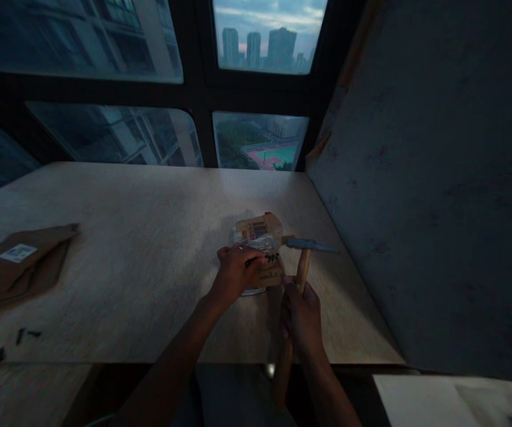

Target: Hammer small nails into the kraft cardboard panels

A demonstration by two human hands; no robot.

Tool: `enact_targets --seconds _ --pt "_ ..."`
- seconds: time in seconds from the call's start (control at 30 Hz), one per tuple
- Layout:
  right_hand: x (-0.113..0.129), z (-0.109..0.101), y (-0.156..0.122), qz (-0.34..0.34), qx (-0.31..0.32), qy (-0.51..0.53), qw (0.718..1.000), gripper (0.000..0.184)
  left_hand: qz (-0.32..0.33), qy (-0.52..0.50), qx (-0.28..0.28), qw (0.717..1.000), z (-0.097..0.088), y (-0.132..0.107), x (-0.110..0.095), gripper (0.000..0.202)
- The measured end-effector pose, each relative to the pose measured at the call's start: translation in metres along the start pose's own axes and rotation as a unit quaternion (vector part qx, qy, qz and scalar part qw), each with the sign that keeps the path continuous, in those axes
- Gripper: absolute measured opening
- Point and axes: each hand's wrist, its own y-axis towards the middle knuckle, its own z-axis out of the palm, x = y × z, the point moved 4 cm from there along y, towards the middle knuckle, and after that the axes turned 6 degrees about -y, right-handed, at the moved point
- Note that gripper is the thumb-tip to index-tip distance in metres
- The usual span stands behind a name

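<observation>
My right hand is wrapped round the wooden handle of a hammer, its grey metal head raised over the sill at the right of the package. My left hand rests on a brown cardboard and see-through plastic package that carries a barcode. Its fingers are pressed together at the package's middle, by a dark bit too small to name. Several small black pieces stand or lie on the printed cardboard just beyond the fingertips. The near part of the package lies between both hands.
A folded brown paper bag with a white label lies at the left. Near the front edge are small black pieces. A wall bounds the pale sill on the right, dark-framed windows behind.
</observation>
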Motion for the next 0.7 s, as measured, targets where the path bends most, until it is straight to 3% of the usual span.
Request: enact_targets --seconds 0.7 --pt "-0.001 0.0006 -0.008 -0.003 0.007 0.002 1.0 0.036 0.017 0.039 0.028 0.999 -0.002 -0.0025 -0.002 0.013"
